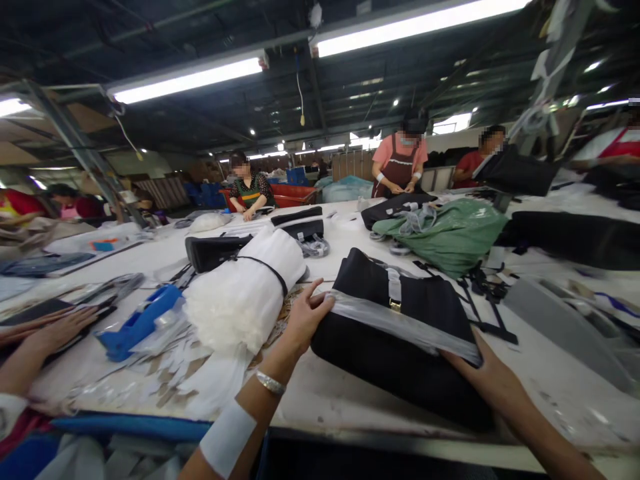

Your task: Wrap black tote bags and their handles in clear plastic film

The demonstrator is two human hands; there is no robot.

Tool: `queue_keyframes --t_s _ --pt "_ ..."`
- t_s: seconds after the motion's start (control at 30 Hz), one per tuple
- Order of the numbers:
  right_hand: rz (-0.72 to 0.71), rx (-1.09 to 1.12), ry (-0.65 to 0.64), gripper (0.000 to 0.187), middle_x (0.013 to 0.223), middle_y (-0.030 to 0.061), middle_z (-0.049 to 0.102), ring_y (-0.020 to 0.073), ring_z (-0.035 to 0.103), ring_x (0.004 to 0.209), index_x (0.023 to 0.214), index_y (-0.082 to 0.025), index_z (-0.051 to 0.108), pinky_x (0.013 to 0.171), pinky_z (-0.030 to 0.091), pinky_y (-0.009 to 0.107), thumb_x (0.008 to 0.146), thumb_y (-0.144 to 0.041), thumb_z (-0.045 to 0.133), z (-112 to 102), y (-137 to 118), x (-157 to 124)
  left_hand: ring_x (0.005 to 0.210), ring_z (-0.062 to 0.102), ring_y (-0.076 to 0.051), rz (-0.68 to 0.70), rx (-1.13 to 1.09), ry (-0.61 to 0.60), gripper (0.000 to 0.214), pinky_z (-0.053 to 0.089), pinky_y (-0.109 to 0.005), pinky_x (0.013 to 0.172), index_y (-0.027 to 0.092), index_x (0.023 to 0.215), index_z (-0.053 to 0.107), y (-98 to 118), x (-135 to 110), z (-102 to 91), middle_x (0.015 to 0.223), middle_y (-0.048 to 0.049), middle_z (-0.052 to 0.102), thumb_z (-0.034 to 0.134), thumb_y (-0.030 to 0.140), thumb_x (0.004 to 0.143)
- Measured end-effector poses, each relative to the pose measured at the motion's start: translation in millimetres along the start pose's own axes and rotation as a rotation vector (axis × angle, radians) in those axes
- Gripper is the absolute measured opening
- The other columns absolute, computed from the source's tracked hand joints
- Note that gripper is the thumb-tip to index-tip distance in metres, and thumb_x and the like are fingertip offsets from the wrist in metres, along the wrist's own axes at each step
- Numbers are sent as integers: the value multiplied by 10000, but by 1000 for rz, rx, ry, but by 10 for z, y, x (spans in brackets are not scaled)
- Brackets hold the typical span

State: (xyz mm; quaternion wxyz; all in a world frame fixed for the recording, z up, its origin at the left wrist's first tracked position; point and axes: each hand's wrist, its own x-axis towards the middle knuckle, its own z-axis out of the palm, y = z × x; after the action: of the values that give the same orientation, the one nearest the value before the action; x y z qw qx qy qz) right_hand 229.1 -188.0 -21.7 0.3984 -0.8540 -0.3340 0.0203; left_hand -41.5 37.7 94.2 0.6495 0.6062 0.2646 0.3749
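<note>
A black bag (400, 360) lies in front of me on the white table, tilted, with a metal buckle (395, 305) wrapped in clear film on its strap. A clear plastic strip (385, 321) runs across its front. My left hand (304, 320) pinches the strip's left end at the bag's corner. On the other side, my right hand (487, 373) grips the bag's right edge near the strip's other end; its fingertips are partly hidden. Left of the bag stands a roll of white plastic sheeting (250, 280) tied with a black band.
A blue tape dispenser (140, 323) and paper scraps (175, 370) lie to the left, near a co-worker's hands (60, 333). Farther back are a green plastic bag (450, 233) and other black bags (300, 223). A grey bin (570, 327) sits at right. Several people work around the table.
</note>
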Motion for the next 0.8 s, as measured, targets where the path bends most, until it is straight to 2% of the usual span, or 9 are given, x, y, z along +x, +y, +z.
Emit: queue_keyframes --t_s 0.1,0.17,0.23,0.3,0.4,0.5,0.6,0.7,0.8 --pt "-54 58 -51 993 1337 146 612 405 579 1205 1522 -209 308 954 528 508 726 -746 559 -188 33 -8 1029 684 -232 21 66 1 742 512 -367 944 225 1398 490 20 37 -47 1121 -89 734 807 364 742" --pt "-145 28 83 1003 1451 150 506 404 511 1282 1548 -223 251 1010 497 509 740 -734 554 -385 -108 -12 1066 675 -240 20 82 25 735 505 -375 964 223 1396 493 -15 41 -59 1126 -96 734 804 361 745" --pt "-367 -53 246 851 1540 99 394 373 412 1372 1535 -274 288 1124 388 505 822 -675 523 -570 -439 -5 1099 665 -247 20 87 44 737 498 -379 979 222 1400 489 -39 39 -54 1134 -103 731 805 351 746" --pt "-735 -117 193 609 1479 60 486 329 396 1391 1463 -296 425 1160 335 510 916 -552 496 -661 -917 46 1115 660 -251 38 102 44 733 495 -381 987 228 1403 487 -32 39 -38 1139 -103 730 802 350 752" --pt "-1159 -234 -67 488 1423 70 551 284 388 1400 1425 -262 491 1172 308 505 964 -424 509 -554 -1682 262 1121 656 -251 91 130 28 711 494 -372 987 246 1399 493 25 36 -7 1148 -95 727 792 364 765" --pt "-1334 -336 -280 636 1472 117 491 312 311 1436 1462 -192 441 1187 202 560 916 -483 591 -288 -2286 587 1124 651 -253 120 116 10 730 506 -358 960 246 1408 477 90 13 20 1161 -99 721 794 365 762" --pt "-1340 -482 -570 714 1347 149 604 349 465 1324 1385 -178 538 1141 231 569 802 -557 702 -67 -2741 867 1106 654 -259 112 102 19 750 523 -348 911 233 1405 476 117 -13 37 1151 -112 722 808 345 742" --pt "-1193 -693 -898 625 1024 92 739 299 666 974 1174 -211 698 947 433 456 695 -609 750 73 -3107 1036 1054 662 -245 127 92 15 732 532 -326 864 204 1384 490 89 3 41 1166 -125 705 806 296 730" --pt "-1072 -809 -1150 605 897 43 734 230 649 784 1056 -204 743 715 457 315 619 -622 772 214 -3320 1154 981 657 -203 149 78 19 711 540 -289 811 210 1363 500 27 66 37 1199 -115 666 795 262 718"
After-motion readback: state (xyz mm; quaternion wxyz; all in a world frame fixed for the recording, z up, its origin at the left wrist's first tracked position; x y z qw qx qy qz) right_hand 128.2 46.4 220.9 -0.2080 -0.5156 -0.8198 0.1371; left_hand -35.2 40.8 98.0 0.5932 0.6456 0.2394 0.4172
